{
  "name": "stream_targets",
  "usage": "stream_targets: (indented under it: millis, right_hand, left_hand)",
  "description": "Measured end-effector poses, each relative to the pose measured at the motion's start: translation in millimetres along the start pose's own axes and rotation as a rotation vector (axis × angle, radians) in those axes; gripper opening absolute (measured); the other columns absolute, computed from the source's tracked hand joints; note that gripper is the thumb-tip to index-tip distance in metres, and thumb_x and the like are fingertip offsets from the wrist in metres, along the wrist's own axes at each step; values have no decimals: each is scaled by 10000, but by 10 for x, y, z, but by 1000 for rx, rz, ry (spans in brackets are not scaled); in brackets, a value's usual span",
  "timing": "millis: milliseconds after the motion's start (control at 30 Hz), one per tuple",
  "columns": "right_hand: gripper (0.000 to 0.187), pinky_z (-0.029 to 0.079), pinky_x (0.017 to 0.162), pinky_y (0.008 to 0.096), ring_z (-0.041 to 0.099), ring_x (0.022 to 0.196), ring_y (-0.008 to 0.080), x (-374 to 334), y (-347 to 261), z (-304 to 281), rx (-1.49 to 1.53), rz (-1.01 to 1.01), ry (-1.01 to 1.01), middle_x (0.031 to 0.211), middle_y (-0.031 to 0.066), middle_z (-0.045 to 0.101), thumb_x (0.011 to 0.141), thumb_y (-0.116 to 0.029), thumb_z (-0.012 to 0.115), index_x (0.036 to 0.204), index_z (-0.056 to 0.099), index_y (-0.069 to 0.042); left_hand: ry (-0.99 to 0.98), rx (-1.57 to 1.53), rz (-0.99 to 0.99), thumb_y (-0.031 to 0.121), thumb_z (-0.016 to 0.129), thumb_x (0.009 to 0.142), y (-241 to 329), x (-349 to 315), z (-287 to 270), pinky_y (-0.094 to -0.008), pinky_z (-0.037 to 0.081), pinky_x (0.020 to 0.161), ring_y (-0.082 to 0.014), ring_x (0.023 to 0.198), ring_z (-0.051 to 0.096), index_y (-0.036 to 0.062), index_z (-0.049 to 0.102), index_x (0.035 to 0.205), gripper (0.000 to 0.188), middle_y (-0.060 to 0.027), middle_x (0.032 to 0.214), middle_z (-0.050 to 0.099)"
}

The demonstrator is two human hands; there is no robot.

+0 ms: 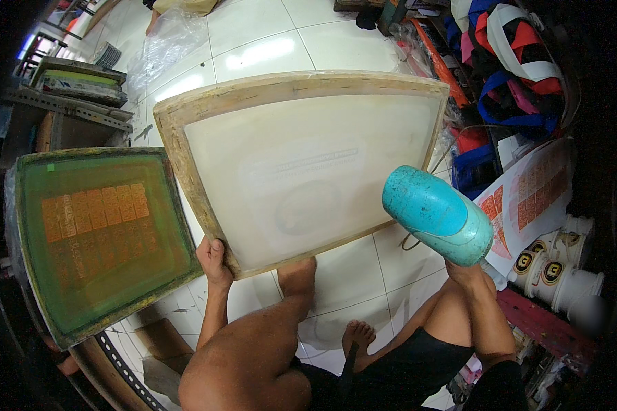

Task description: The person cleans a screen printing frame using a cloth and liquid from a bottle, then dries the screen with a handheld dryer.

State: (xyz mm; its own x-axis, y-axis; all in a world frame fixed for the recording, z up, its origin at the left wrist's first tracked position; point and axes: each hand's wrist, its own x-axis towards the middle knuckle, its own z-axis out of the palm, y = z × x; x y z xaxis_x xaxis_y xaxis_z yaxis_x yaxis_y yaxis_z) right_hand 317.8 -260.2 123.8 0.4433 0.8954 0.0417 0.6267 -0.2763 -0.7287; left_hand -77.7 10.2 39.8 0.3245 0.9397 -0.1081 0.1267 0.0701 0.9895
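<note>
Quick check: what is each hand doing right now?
Left hand: closed on the wooden screen frame, at its lower edge.
Right hand: mostly hidden, holding the turquoise hair dryer.

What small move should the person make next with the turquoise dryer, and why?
Probably sweep the turquoise hair dryer slowly left across the mesh. The right hand aims it at the right part of the wooden-framed screen, which the left hand props up at its lower corner; the faint round print sits further left.
</note>
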Motion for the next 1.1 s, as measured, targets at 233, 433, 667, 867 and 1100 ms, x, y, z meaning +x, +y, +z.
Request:
stream_targets:
  millis: [233, 433, 667, 867, 1100]
  right_hand:
    - [324, 483, 929, 387, 624, 1055, 273, 115, -169, -34, 36, -42, -10, 1141, 131, 667, 855, -79, 691, 1175, 646, -51]
    - [322, 435, 999, 388, 560, 1139, 262, 94, -116, -94, -101, -107, -99, 1249, 127, 610, 917, -50, 626, 1238, 603, -44]
    - [314, 430, 1002, 390, 551, 1152, 280, -26, 25, -81, -119, -52, -120, 1254, 148, 606, 925, -9, 591, 1238, 603, -38]
    - [312, 438, 993, 386, 559, 1142, 277, -7, 0, -70, -28, -34, -76, 1245, 146, 612, 919, -10, 596, 1229, 608, -42]
    - [333, 469, 965, 423, 607, 1108, 325, -13, 46, -78, -64, -29, -66, 1174, 149, 660, 813, -79, 689, 1144, 665, -54]
  left_hand:
    - [-3, 39, 13, 589, 558, 925, -21, 6, -24, -275, 423, 759, -134, 864, 542, -72, 616, 1047, 675, -59, 940, 638]
    - [5, 1, 6, 597, 553, 923, 43, 1, 30, -276, 426, 766, -136, 868, 542, -75, 619, 1047, 686, -61, 943, 637]
    - [18, 78, 10, 585, 562, 923, 126, -7, 42, -261, 414, 729, -122, 820, 526, -59, 618, 1000, 650, -37, 902, 618]
    - [16, 5, -29, 550, 583, 923, 215, 28, 95, -247, 393, 682, -96, 765, 496, -39, 608, 965, 591, -5, 852, 592]
    - [14, -33, -82, 452, 678, 897, 419, 41, 202, -255, 422, 696, -99, 777, 524, -26, 618, 1043, 503, -10, 881, 609]
